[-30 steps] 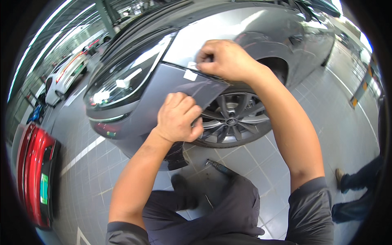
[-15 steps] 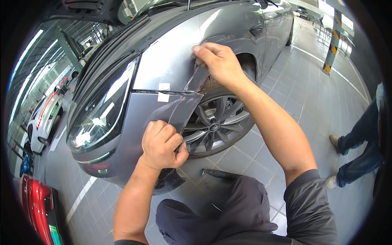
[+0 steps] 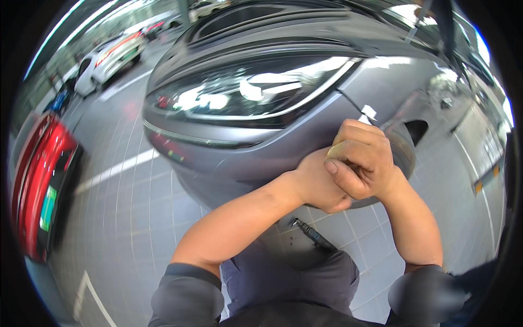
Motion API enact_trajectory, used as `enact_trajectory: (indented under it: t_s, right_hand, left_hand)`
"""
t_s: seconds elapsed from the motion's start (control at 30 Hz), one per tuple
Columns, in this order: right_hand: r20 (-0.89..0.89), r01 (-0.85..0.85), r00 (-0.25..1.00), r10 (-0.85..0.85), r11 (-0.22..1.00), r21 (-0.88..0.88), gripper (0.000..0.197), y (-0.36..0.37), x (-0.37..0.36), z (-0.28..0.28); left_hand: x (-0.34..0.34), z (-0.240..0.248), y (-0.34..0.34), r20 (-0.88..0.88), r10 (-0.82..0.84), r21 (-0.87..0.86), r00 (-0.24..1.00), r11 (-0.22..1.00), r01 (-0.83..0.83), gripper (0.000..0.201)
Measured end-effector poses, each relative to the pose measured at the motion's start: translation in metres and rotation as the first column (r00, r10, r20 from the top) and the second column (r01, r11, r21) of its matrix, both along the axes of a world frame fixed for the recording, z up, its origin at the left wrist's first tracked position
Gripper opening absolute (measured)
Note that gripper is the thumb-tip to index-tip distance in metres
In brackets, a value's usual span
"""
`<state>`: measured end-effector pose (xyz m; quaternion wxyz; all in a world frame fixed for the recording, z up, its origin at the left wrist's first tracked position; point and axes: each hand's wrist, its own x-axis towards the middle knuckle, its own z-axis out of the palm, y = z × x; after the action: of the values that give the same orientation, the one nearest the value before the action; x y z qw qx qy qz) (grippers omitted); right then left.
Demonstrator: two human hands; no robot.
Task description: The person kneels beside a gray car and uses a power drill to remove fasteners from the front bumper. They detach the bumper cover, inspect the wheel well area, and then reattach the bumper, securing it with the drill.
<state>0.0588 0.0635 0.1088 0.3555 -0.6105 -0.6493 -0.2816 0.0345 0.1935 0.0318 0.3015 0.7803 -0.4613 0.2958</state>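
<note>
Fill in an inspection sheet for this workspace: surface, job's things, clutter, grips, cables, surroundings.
Surface: grey tiled floor with a painted white line.
Job's things: grey car with a headlight at its front corner; white tab at a panel seam.
Clutter: dark handheld tool lying on the floor.
Grips: right grip, fingers curled, overlaps the left grip and hides much of it; whether either holds anything cannot be told.
Cables: nothing seen.
Surroundings: red car at picture left; white car at upper left.

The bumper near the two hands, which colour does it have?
The bumper is grey, seen best in the head view.
</note>
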Motion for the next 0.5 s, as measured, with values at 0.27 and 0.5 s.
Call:
enact_trajectory:
  t_s: [0.27,0.5]
  right_hand:
    - [0.018,-0.095,0.995,0.101,0.973,-0.212,0.013,0.063,0.015,-0.011]
    - [0.265,0.019,0.964,0.021,0.989,-0.146,0.014,0.050,0.012,-0.034]
  left_hand:
    - [-0.002,-0.033,0.007,0.030,-0.049,0.159,0.998,0.986,0.044,0.016]
    - [-0.042,-0.056,0.071,0.329,-0.079,0.248,0.941,0.969,-0.006,0.020]
